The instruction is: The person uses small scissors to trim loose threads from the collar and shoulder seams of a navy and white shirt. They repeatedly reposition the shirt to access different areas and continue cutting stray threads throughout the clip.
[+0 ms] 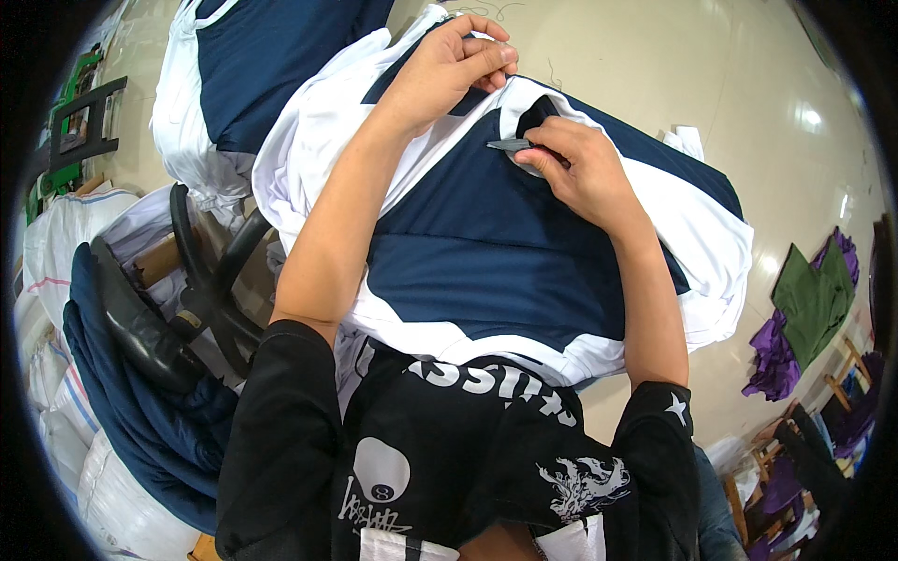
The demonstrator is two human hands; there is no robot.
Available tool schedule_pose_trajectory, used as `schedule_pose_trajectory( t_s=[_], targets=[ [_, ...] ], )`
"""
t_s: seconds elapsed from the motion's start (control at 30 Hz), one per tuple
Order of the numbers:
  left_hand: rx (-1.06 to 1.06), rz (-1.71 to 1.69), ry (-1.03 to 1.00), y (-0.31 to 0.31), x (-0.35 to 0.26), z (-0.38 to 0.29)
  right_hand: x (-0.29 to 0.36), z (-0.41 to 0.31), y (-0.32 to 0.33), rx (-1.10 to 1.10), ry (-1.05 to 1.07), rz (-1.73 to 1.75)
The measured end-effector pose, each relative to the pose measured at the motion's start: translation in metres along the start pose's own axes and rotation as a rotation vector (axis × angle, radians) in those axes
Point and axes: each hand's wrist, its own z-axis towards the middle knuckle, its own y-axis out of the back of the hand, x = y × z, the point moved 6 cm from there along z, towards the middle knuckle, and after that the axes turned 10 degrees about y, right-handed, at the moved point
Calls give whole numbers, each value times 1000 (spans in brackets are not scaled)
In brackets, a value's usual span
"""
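Observation:
My right hand (588, 168) grips a pair of thread snips (512, 144), with grey blades pointing left over a navy fabric panel. A navy and white garment (491, 259) lies spread across my lap and in front of me. Its white-edged neck opening (523, 91) is just beyond the snips. Above the garment's upper seam is my left hand (452, 73), fingers curled and thumb near the fingertips. Whether it pinches fabric or a thread cannot be made out.
Another navy and white garment (273, 77) lies at the upper left. Beside me on the left stands a black chair base (217, 280) with navy cloth (133, 414) and white woven sacks (63, 238). Green cloth (810, 301) and purple cloth (775, 357) lie on the tiled floor (701, 77) to the right.

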Motion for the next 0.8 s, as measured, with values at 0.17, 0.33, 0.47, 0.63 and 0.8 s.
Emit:
schedule_pose_trajectory(
  t_s=[0.17,0.33,0.47,0.63,0.8],
  targets=[
    [113,26,-108,-4,-3,0,-3,-1,24,-185,-133,185],
    [241,19,-197,-19,-13,-8,-6,1,26,-347,-209,315],
    [85,-26,-196,0,-10,-2,-16,-5,21,-397,-134,272],
    [-122,218,-335,16,-18,-4,-5,-6,41,-533,15,96],
    [198,502,-307,-16,-25,-22,-7,-10,39,-512,-9,102]
  ],
)
